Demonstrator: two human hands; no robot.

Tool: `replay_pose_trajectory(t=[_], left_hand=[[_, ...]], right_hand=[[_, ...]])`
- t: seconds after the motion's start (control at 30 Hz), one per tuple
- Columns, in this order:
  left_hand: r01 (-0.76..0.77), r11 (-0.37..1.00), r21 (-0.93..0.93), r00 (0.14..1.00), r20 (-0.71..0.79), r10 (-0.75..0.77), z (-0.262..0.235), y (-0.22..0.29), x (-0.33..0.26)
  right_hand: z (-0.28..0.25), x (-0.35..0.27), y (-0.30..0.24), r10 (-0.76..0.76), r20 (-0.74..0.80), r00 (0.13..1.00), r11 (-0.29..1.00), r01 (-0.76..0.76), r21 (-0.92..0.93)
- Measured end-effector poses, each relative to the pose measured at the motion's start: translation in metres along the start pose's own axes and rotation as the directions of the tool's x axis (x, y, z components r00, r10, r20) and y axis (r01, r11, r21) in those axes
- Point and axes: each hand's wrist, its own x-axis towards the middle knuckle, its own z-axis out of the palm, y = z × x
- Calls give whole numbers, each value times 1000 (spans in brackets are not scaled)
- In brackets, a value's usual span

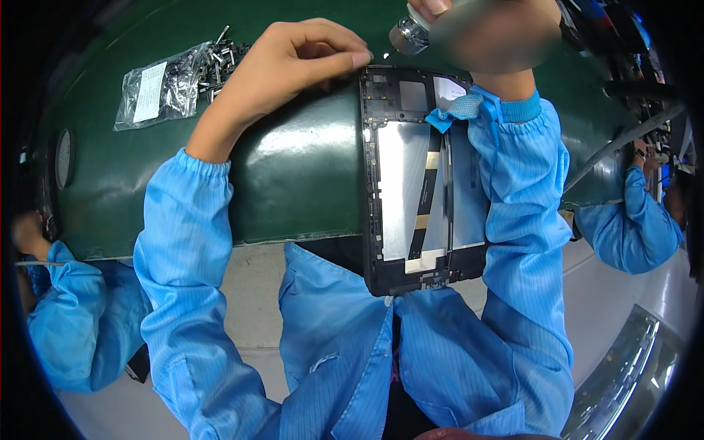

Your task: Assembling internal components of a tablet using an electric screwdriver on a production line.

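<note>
- Lying on the dark green table, an opened tablet frame with a black border and silvery inner plate serves as the landmark; its near end juts over the table's front edge.
- A dark and gold flat ribbon strip runs lengthwise down the frame's middle.
- The left hand rests just left of the frame's far corner, fingers curled with fingertips pressed together at that corner; what they pinch is too small to tell.
- The right hand, partly blurred, is closed round a metal-tipped screwdriver whose tip points at the frame's far edge.
- The right blue sleeve covers the frame's right side.
- Far left of the frame lies a clear plastic bag of small metal parts with a white rectangular label on its left half; loose parts spill beside it.
- Other people's blue sleeves show well left and right of the frame.
</note>
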Motion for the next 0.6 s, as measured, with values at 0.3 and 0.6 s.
replay_pose_trajectory(t=[0.3, 0.6], left_hand=[[-297, 934, 196, 924, -188, 333, 22, 16, -6], [-365, 871, 329, 875, -198, 441, 27, 10, -2]], right_hand=[[-3, -2, -3, 33, 0, 999, 994, -33, 102], [-2, -4, -6, 40, 14, 999, 999, -40, 35]])
